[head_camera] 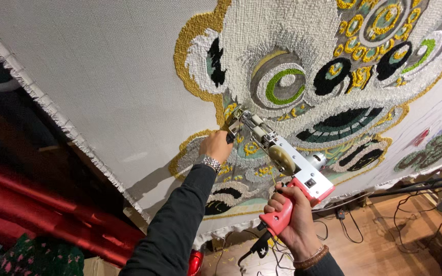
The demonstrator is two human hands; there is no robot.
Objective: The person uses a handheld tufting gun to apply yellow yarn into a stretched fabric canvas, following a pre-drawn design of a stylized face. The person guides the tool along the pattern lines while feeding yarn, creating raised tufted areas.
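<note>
The tufting gun, a white and metal body with a round cream gear and a pink pistol grip, presses its needle end against the stretched grey cloth at the yellow edge of a half-tufted design of white, black, green and gold yarn. If it tilts or lifts off the cloth, loops could probably skip or the weave tear. The right hand wraps closed around the pink grip near the viewer, while the left hand grasps the front handle further up; loose cables on the floor to the right could snag.
</note>
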